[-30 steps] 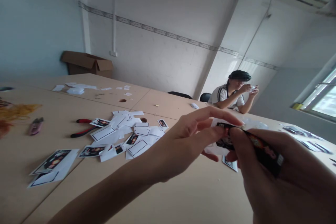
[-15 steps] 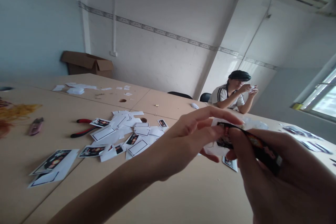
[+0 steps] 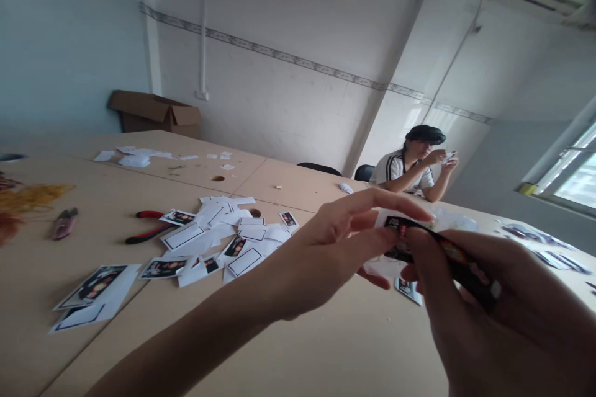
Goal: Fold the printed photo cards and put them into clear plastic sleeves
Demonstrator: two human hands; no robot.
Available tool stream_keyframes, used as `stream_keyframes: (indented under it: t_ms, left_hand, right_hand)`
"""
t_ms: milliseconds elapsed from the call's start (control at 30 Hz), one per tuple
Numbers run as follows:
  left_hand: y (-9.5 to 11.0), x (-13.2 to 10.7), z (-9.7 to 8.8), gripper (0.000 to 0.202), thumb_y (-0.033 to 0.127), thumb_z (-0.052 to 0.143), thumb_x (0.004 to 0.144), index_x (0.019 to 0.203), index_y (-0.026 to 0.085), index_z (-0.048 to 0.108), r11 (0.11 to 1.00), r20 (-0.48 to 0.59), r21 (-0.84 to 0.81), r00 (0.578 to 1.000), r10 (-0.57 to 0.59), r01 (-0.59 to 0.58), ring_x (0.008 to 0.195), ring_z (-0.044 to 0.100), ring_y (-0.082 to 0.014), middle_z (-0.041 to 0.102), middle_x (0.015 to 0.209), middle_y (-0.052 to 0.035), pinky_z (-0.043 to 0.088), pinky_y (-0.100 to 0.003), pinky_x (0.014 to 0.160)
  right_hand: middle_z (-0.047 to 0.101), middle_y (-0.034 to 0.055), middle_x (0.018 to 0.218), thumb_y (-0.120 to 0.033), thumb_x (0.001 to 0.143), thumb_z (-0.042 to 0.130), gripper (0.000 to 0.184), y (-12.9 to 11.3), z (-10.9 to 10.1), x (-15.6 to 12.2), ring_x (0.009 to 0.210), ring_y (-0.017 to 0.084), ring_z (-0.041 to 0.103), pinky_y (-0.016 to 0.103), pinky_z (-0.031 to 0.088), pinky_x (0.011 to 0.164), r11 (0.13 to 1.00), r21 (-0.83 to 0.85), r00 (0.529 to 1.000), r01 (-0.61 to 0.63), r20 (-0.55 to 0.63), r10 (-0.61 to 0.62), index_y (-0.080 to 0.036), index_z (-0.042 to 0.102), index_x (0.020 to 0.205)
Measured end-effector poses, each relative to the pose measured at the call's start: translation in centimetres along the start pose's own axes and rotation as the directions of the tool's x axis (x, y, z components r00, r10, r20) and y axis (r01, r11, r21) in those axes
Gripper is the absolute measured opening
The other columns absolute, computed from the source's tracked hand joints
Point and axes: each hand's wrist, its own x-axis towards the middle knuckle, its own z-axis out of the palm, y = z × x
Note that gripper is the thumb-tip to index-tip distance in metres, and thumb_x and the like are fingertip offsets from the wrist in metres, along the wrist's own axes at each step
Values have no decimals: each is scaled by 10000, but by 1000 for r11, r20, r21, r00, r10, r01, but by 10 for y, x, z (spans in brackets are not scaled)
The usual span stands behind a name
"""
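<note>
Just right of centre, both my hands meet at a dark printed card with red and orange artwork, which looks bent or folded. My left hand pinches its far end between thumb and fingers, index finger stretched along the top. My right hand grips the near end, its thumb pressed on the print. A whitish, partly see-through piece shows behind the card at my left fingers; I cannot tell whether it is paper or plastic. Below the hands a small photo card lies on the table, partly covered.
Left of my hands, a pile of cut paper and photo cards partly covers red-handled pliers. Further left lie a pink cutter and yellow strings. A person sits across the table. More prints lie at right.
My hands keep their hold at nearly the same spot. The card has tilted very slightly between my fingers; the things on the table have not moved.
</note>
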Motion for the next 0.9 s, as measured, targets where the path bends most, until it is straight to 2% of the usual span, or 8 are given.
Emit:
stream_keyframes:
  t_ms: [67, 267, 467, 700, 900]
  left_hand:
    - [0, 0, 0, 181, 248, 440, 819, 960, 247, 553, 1000, 7, 5, 1000, 4, -4, 823, 555, -150, 571, 901, -22, 479, -253, 656]
    - [0, -1, -1, 199, 241, 429, 826, 990, 249, 542, 1000, 15, 24, 1000, 5, -5, 817, 562, -148, 576, 861, -21, 480, -261, 667]
    - [1, -2, -2, 204, 243, 427, 827, 1001, 251, 533, 998, 38, 55, 999, 20, -22, 798, 565, -140, 579, 868, -26, 484, -254, 660]
    - [2, -1, -2, 203, 243, 433, 823, 999, 247, 534, 998, 32, 62, 999, 19, -21, 804, 563, -142, 582, 897, -31, 482, -251, 653]
    - [-3, -1, -4, 216, 238, 411, 825, 994, 253, 544, 1000, 32, -12, 999, 27, -27, 855, 555, -168, 577, 898, -30, 481, -274, 669]
  right_hand:
    - [593, -28, 515, -336, 661, 625, 129, 1, -1, 1, 407, 108, 563, 166, 399, 295, 1000, -13, 999, 14, 34, -13, -210, 609, 642]
    - [600, -24, 505, -373, 685, 594, 176, 9, -1, -3, 386, 81, 543, 143, 402, 315, 999, -26, 999, 44, -3, -45, -200, 625, 683]
    - [583, -23, 480, -402, 673, 594, 205, 9, -3, 0, 374, 75, 520, 148, 380, 308, 997, -42, 997, 69, 36, -67, -201, 628, 659]
    - [568, -36, 486, -343, 675, 608, 149, 6, 0, -5, 364, 58, 494, 148, 346, 304, 993, -79, 991, 87, -95, -94, -195, 617, 657]
    - [579, -25, 503, -351, 690, 591, 165, 5, 2, -6, 399, 72, 523, 153, 371, 322, 996, -51, 993, 70, -91, -74, -189, 613, 666]
